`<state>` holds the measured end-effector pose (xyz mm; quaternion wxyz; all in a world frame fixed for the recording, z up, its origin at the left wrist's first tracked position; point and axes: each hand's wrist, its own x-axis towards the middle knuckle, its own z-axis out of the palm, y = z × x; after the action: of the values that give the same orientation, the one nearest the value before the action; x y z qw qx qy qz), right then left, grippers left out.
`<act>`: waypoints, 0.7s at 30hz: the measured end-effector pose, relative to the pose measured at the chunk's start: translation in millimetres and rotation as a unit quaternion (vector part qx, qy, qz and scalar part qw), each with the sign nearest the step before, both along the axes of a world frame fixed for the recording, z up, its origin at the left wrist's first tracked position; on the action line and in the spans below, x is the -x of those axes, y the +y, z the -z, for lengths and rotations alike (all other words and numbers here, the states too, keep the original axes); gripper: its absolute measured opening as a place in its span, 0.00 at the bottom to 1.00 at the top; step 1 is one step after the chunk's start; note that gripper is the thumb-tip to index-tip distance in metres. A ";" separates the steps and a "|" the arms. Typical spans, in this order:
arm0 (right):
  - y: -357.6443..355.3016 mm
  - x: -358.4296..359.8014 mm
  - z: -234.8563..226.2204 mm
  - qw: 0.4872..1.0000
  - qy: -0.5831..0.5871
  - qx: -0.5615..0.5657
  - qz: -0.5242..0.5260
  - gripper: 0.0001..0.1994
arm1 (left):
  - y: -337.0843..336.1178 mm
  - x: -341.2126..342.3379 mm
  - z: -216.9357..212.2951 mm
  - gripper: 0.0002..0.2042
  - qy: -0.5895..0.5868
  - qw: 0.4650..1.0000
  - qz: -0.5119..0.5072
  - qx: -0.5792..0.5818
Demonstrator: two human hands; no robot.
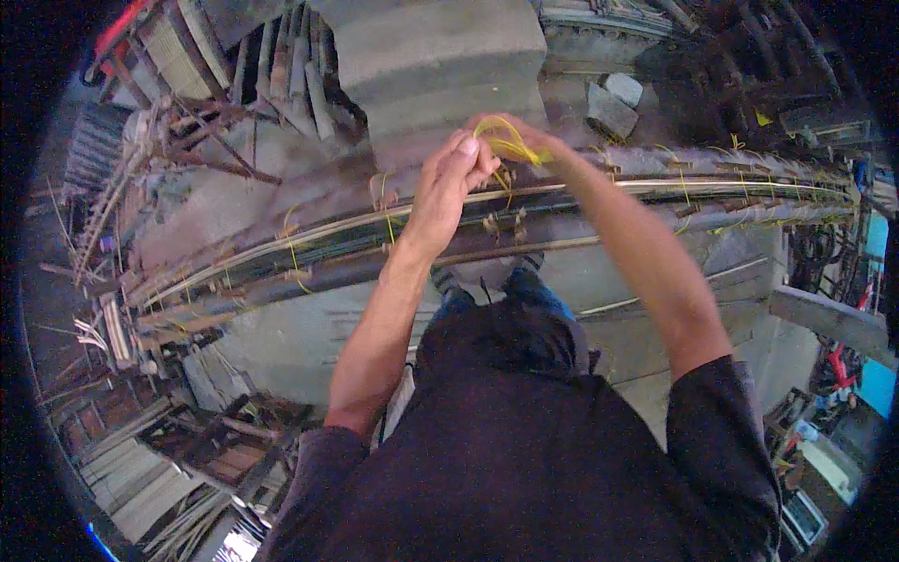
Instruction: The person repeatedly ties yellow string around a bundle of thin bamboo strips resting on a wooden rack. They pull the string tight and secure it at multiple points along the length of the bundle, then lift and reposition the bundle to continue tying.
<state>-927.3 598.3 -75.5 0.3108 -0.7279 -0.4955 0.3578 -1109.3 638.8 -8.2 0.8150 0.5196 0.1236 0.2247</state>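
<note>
Both of my hands are raised over a long bundle of thin strips (361, 223) that runs from left to right between dark poles (337, 269). Thumb and fingers of my left hand (444, 180) are pinched together on a yellow cord (507, 147). My right hand (537, 134) is just beyond and to the right, partly blurred, closed around loops of the same cord. One end of the cord hangs down toward the strips. Short yellow ties (684, 190) go round the bundle at intervals along its length.
Stacked wood and frames (201, 131) crowd the far left. Planks and timber pieces (140, 487) lie at the near left. Pale blocks (613, 108) sit on the floor beyond the bundle. A wooden beam (829, 314) juts in at the right. My feet (527, 263) are close to the near pole.
</note>
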 end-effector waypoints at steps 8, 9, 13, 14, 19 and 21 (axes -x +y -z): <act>-139.5 134.9 6.0 0.977 -0.014 -0.075 -0.198 0.08 | -3.3 -28.6 -10.7 0.14 0.146 0.981 -0.016 -0.123; -128.1 144.6 34.5 0.967 -0.117 -0.135 -0.180 0.04 | 6.4 -45.6 -7.9 0.14 0.193 0.951 -0.017 -0.239; -130.3 138.5 16.5 0.970 -0.143 -0.076 -0.181 0.07 | 63.0 -110.8 68.6 0.17 0.426 0.772 0.024 -0.472; -134.5 131.8 11.6 0.969 -0.115 -0.112 -0.185 0.07 | 65.3 -109.3 100.1 0.19 0.463 0.757 0.055 -0.457; -161.5 37.2 -30.0 0.946 -0.245 -0.208 -0.029 0.10 | 89.0 -93.1 98.0 0.21 0.445 0.716 0.167 -0.512; -149.9 -12.2 -44.3 0.852 -0.519 -0.066 0.006 0.08 | 133.4 -74.9 93.4 0.22 0.398 0.702 0.152 -0.570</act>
<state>-915.1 448.3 -31.2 0.0577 -0.7886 -0.6027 -0.1073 -1034.4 772.2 -101.6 0.2609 0.9380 0.2041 -0.1023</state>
